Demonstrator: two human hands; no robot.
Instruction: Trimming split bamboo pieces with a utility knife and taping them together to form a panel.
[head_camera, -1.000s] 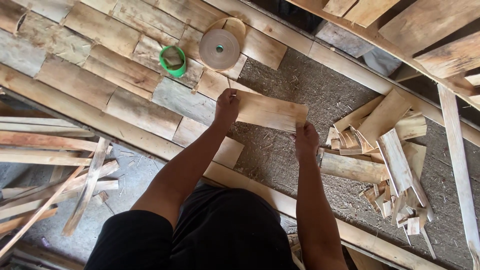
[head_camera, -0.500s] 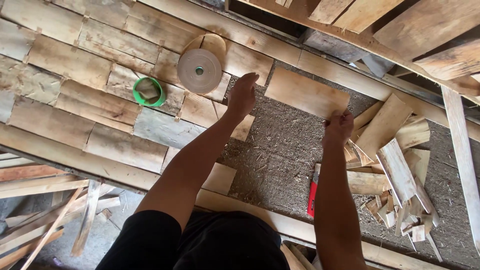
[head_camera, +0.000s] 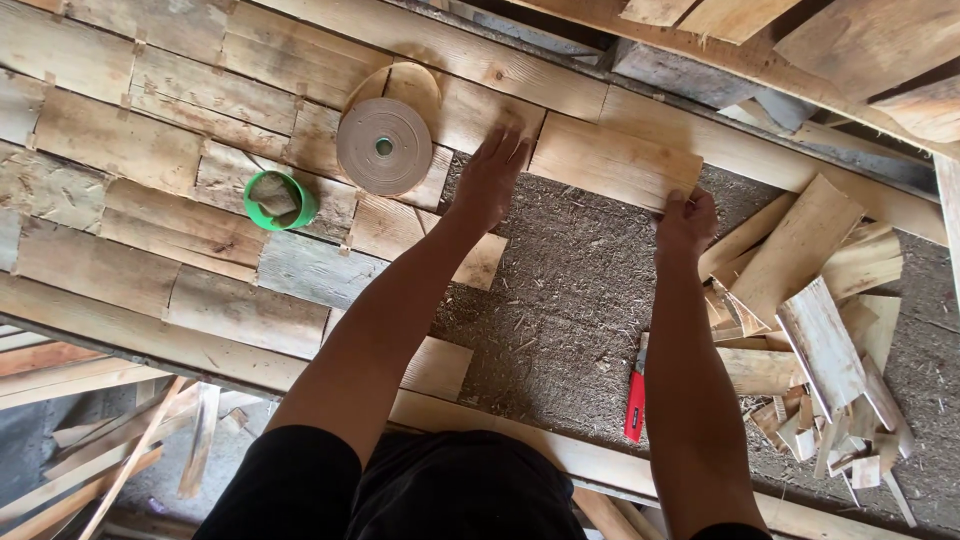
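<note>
— Two hands on one piece: a pale, flat, rectangular wooden board (head_camera: 612, 160), rough-sawn, lying on the coarse grey fibrous mat (head_camera: 560, 310) up against the long plank (head_camera: 480, 50) at the top.

— Where are the hands on it?

— The left hand (head_camera: 490, 178) lies flat, fingers spread and released, at the board's left end, touching its edge and the mat beside it. The right hand (head_camera: 686, 218) is curled over the board's lower right corner, pinching it.

— What's to the left?

— A patchwork of weathered planks (head_camera: 150, 200) laid like bricks, grainy and uneven in colour. On it sits a round roll of beige tape (head_camera: 384, 146) resting on an oval wood offcut (head_camera: 410, 88), and near it a small green cup (head_camera: 278, 200) with something crumpled inside.

— And on the right?

— A loose heap of splintery wood scraps (head_camera: 820, 330), well apart from the left hand, just beside the right forearm. A red-handled tool (head_camera: 635, 400) lies on the mat, partly hidden by that arm.
</note>
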